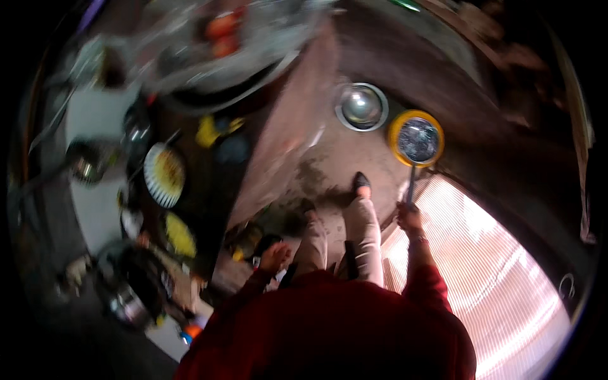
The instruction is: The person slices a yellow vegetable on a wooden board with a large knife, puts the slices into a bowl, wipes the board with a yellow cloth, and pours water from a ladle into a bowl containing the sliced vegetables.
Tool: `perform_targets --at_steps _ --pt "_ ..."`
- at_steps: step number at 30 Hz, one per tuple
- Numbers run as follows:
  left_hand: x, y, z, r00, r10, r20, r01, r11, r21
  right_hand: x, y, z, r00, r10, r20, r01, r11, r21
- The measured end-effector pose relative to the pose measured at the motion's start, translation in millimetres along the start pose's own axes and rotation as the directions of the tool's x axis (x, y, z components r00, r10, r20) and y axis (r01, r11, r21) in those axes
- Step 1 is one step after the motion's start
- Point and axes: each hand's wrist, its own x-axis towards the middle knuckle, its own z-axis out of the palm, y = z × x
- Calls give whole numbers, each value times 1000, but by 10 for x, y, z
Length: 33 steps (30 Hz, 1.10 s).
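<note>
Left to right: a white plate (164, 174) holding yellow food lies on the dark surface at left. The left hand (274, 256) hangs loosely open beside the leg, holding nothing. A steel bowl (361, 106) sits on the floor ahead. The right hand (409, 216) grips the handle of a yellow-rimmed strainer (416, 138), raised just beside the bowl. Contents cannot be told; the strainer is not yet set down.

Counter clutter (158, 171) blurred; strainer (416, 139) contents indistinct.

My strainer (416, 139) has a yellow rim and a gray middle. My sleeves (425, 284) are red. My pants (362, 235) are cream.
</note>
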Motion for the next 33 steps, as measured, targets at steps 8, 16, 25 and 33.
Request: perform_targets --at_steps 8,16,25,33 --pt "-109 51 -240 954 258 -152 -283 943 -175 -1751 -417 141 987 -116 113 141 958 -248" --pt "-528 375 -725 909 334 -250 -402 863 -307 -3366 -1020 874 936 -161 312 317 769 -555" --pt "-1046 0 -1293 832 329 -447 -505 783 -364 -4075 -1484 1982 731 -117 673 631 491 -601" --pt "-1323 -28 -1618 658 331 -677 -690 624 -366 -4364 -1519 2817 738 -61 672 581 565 -586"
